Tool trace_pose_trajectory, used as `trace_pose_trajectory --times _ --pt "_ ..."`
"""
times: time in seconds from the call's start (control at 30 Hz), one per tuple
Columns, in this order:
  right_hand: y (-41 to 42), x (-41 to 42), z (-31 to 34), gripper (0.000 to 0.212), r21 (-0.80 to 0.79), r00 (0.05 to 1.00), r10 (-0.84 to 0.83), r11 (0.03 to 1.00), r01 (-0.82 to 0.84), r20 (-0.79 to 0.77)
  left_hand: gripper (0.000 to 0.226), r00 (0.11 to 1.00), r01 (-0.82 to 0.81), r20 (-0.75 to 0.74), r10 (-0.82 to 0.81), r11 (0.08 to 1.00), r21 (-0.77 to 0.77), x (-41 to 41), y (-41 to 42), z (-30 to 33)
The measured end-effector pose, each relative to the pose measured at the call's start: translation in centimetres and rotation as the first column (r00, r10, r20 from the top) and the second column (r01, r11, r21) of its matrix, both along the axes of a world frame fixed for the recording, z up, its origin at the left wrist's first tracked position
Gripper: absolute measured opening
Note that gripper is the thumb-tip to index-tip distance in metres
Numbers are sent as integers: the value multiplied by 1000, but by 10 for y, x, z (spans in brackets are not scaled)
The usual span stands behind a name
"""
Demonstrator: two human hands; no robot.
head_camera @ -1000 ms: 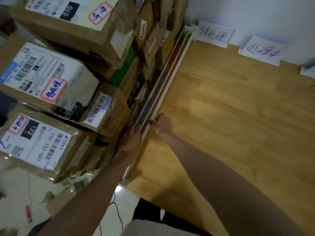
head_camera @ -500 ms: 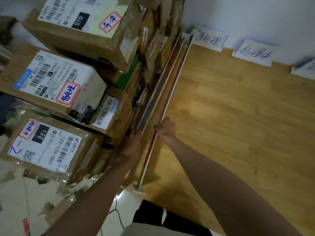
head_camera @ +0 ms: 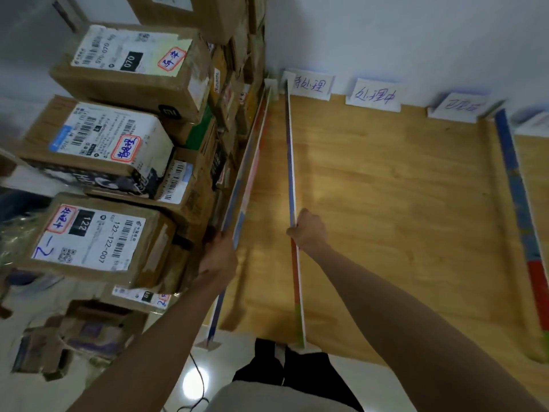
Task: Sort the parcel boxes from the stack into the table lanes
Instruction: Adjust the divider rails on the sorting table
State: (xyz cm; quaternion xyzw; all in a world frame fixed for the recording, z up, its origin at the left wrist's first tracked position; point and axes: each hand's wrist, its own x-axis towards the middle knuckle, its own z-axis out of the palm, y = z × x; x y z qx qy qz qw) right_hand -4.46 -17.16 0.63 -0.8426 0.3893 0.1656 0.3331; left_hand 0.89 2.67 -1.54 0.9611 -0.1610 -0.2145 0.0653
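My right hand (head_camera: 309, 230) has its grip closed around a thin upright divider board (head_camera: 292, 185) standing on the wooden table (head_camera: 386, 203). My left hand (head_camera: 218, 257) grips a second divider board (head_camera: 249, 168) at the table's left edge. The stack of labelled parcel boxes (head_camera: 118, 150) rises at nine o'clock, just beside that board. Paper lane signs (head_camera: 372, 95) lean on the wall at twelve o'clock.
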Motion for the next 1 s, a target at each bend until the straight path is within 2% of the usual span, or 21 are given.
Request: trace_pose_trajectory --times 0.07,0.13,0.43,0.8,1.0 --pt "-5 -16 6 37 -50 1000 6 999 -7 -18 24 996 44 77 -49 997 65 -10 1 6" --pt "-10 -34 12 36 -91 999 19 996 -22 -32 23 991 74 108 -80 995 60 -17 1 10" --pt "-39 -117 31 35 -191 995 -85 979 74 -54 18 988 141 72 -139 989 -38 -53 -14 22" --pt "-92 -185 36 32 -191 978 -202 963 188 -53 27 978 201 69 -197 978 -56 -84 -63 26" --pt "-148 -206 32 33 -168 970 -238 960 226 -53 26 991 131 24 -130 990 -42 -96 -107 24"
